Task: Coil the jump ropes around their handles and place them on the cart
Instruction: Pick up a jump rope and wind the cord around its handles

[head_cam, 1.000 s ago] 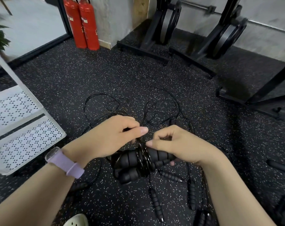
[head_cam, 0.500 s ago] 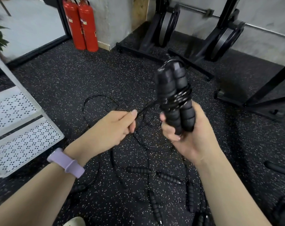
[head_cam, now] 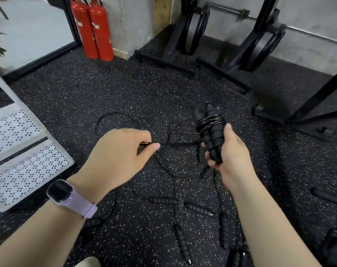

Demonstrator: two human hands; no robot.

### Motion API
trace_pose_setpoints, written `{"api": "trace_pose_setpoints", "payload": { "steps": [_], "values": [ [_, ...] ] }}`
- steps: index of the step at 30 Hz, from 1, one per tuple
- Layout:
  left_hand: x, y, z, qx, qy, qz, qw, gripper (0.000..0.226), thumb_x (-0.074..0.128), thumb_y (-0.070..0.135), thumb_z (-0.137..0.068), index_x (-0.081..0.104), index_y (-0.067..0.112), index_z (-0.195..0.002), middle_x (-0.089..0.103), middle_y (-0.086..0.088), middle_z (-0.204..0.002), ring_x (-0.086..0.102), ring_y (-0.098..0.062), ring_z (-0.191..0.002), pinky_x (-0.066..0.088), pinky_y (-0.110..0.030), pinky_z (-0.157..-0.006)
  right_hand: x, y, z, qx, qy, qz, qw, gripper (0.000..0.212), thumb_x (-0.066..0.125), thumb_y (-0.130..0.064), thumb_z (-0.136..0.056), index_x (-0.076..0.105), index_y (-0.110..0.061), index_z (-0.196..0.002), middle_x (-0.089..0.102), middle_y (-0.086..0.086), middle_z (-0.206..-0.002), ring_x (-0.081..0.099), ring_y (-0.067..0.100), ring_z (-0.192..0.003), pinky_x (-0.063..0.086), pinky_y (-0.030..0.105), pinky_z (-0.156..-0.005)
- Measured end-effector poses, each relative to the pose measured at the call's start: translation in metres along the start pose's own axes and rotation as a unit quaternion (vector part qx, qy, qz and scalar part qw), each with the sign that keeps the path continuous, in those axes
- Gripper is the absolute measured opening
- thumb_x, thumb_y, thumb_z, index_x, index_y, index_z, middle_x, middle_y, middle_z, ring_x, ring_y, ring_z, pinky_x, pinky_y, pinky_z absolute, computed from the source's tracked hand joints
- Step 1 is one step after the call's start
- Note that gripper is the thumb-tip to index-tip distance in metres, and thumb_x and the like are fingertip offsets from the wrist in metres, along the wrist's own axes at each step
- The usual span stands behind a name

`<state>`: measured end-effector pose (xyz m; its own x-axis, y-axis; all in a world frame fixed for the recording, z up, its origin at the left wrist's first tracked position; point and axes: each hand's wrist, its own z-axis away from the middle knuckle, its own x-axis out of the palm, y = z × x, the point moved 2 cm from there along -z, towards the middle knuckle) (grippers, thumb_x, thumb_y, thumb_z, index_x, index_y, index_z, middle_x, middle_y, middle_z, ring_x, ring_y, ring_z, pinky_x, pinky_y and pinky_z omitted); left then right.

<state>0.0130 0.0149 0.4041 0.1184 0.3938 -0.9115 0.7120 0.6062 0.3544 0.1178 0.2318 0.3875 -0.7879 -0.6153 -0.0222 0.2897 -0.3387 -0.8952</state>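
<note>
Right hand (head_cam: 229,160) grips paired black ribbed foam handles (head_cam: 211,135), partly wrapped; left hand (head_cam: 121,157) pinches the thin black cord (head_cam: 175,145) beside it; other ropes (head_cam: 198,209) below both hands uncoiled, none visibly carted.

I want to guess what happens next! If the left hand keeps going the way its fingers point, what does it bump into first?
Probably the handles wrapped with rope, held by the right hand. The left hand points right along the cord it pinches. Depth is hard to judge, so it might pass in front.
</note>
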Motion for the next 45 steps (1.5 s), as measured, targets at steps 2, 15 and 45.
{"api": "trace_pose_setpoints", "payload": {
  "steps": [2,15,45],
  "values": [
    [-0.002,0.003,-0.003,0.088,0.027,0.003,0.996,0.033,0.047,0.054,-0.098,0.063,0.030,-0.082,0.045,0.016,-0.065,0.044,-0.009,-0.069,0.038,-0.032,-0.076,0.001,0.002,0.001,-0.051,-0.001,0.181,0.982,0.044,0.044,-0.056,-0.105,0.063,-0.017,-0.108,0.073,0.010,-0.093,0.061,0.017,-0.056,0.043,0.029,-0.049],
    [0.006,0.000,-0.001,0.082,-0.021,0.051,0.995,0.041,0.045,0.068,-0.093,0.070,0.035,-0.088,0.049,0.013,-0.077,0.043,-0.006,-0.079,0.032,-0.026,-0.077,0.024,0.008,0.030,-0.136,-0.356,0.445,0.810,0.060,0.048,-0.056,-0.103,0.054,-0.012,-0.062,0.050,-0.004,-0.051,0.047,0.010,-0.042,0.040,0.024,-0.049],
    [0.007,-0.010,-0.001,-0.169,-0.125,0.136,0.968,0.038,0.048,0.057,-0.098,0.059,0.026,-0.079,0.061,0.001,-0.059,0.056,-0.017,-0.053,0.049,-0.034,-0.060,0.002,0.002,-0.009,0.007,0.008,-0.123,0.992,0.038,0.043,-0.044,-0.109,0.062,-0.012,-0.104,0.070,0.014,-0.083,0.054,0.020,-0.050,0.034,0.025,-0.039]
  ]
}}
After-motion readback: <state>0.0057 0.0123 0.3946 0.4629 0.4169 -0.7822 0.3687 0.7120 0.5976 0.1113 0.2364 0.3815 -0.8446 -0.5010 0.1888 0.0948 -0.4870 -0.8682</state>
